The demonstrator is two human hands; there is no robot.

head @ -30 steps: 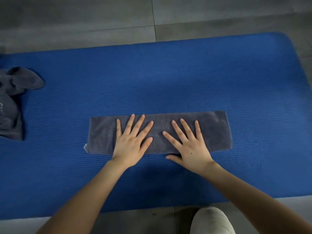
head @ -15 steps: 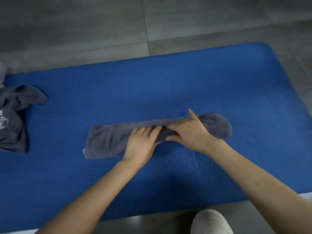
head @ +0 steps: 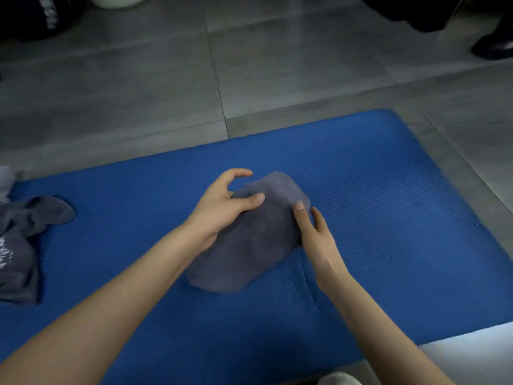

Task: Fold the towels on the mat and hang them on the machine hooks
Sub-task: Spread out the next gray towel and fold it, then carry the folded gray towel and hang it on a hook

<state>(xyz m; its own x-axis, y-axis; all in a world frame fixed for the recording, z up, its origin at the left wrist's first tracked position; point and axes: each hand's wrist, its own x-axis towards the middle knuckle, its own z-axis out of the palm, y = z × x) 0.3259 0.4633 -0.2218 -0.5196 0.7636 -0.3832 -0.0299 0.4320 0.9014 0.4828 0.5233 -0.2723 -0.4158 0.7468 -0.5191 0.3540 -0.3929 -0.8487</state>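
A folded grey towel (head: 258,240) sits in the middle of the blue mat (head: 388,218), bunched into a short thick bundle between my hands. My left hand (head: 222,207) grips its upper left side, thumb on top and fingers curled around the far edge. My right hand (head: 313,232) holds the right edge, with the thumb lying on the cloth and the fingers along the side. The bundle's lower end is blurred, so I cannot tell if it touches the mat. No machine or hooks are in view.
A crumpled dark grey towel (head: 25,245) lies at the mat's left end, with a pale cloth (head: 5,179) beyond it. Grey floor tiles (head: 277,65) stretch past the mat. A dark shoe (head: 494,47) and dark shapes line the top edge. My knee (head: 338,379) shows at the bottom.
The towel went from a long flat strip under my flat palms to a short bundle gathered between both hands. The view has tilted up towards the floor beyond the mat.
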